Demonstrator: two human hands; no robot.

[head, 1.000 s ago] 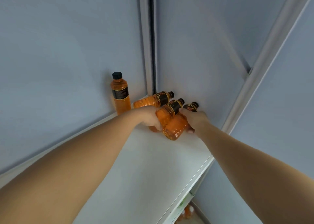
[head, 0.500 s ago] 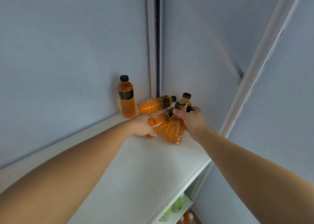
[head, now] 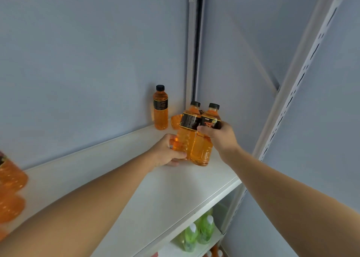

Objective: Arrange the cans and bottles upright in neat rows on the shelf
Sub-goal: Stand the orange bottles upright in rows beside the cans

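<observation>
Two upright bottles (head: 188, 134) in hands (head: 165, 153)

A single head-worn wide-angle view is provided; no second view shares the scene. The camera sits at the near side of the white shelf (head: 155, 198) and looks forward and slightly down along both forearms toward the far right corner, where the back wall meets the slotted upright (head: 300, 77). Wide-angle distortion bends straight edges. The shelf surface lies close below the lens, at arm's reach. At lower right, the view drops past the shelf edge to green bottles (head: 196, 235) on a lower level.
</observation>
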